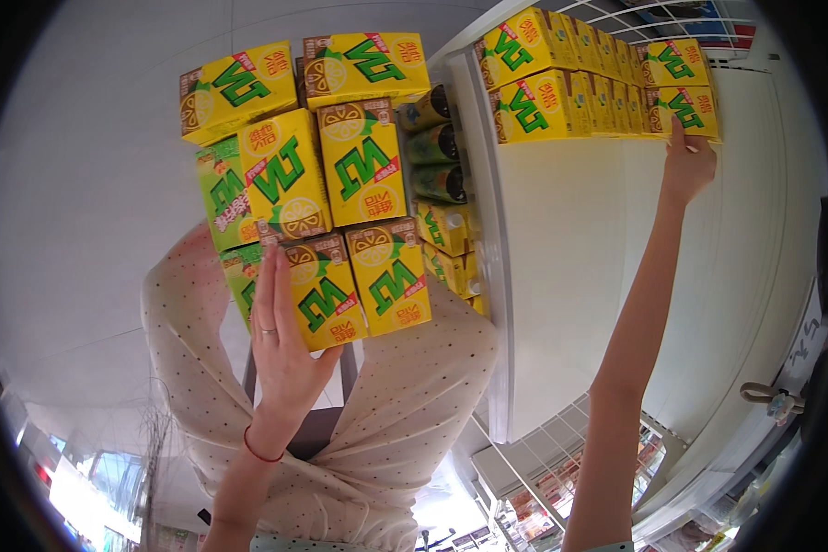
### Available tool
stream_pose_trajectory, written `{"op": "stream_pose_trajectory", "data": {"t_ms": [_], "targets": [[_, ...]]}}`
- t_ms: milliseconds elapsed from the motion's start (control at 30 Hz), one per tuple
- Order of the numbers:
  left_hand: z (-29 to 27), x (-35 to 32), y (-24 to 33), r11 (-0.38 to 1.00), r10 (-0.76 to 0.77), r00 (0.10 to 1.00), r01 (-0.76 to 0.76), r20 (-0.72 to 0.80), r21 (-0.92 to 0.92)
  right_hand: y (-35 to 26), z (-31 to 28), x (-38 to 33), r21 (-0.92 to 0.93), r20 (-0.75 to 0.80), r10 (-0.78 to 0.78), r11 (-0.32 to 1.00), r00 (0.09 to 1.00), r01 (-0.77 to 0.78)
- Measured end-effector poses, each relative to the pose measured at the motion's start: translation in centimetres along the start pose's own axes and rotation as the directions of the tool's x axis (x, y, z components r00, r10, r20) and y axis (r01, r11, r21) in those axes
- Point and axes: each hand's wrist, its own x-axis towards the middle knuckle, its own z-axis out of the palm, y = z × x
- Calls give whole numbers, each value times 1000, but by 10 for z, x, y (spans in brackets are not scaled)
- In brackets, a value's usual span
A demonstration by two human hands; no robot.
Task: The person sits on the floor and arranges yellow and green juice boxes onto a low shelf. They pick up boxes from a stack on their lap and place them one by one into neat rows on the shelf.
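- Yellow drink boxes [526, 109] are lining the shelf's [561, 276] far edge; the middle ones are showing only narrow strips.
- The right hand [692, 167] is touching the far-right-corner box with one straight finger; the others' grip, I cannot tell.
- The left hand [285, 345] is resting against stacked boxes [363, 166], fingers together, thumb apart, green boxes [221, 191] partly hiding.
- Dim bottles [435, 147] are sitting between.

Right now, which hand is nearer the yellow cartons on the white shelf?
Right. The right hand is at the shelf cartons, fingertip against one; the left hand is away from them, on the stacked cartons.
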Motion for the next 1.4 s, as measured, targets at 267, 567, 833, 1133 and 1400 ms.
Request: {"op": "stream_pose_trajectory", "data": {"t_ms": [267, 567, 833, 1133, 1400], "targets": [[-10, 8, 1, 994, -16, 1000, 17, -14, 105, -100, -83, -112, 605, 233, -62, 791, 970, -95], [-33, 13, 4, 996, 85, 995, -84, 45, -25, -171, -204, -322, 689, 725, 25, -29, 689, -724], [-43, 3, 46, 862, -101, 966, 206, 240, -464, -208, -210, -359, 759, 638, -127, 273, 760, -591], [6, 43, 103, 809, 225, 917, 13, 330, -587, -181, -160, -245, 754, 295, 197, 553, 935, -355], [10, 41, 53, 954, 299, 883, -275, 361, -117, -113, -50, -59, 811, 80, 61, 576, 995, -101]]}}
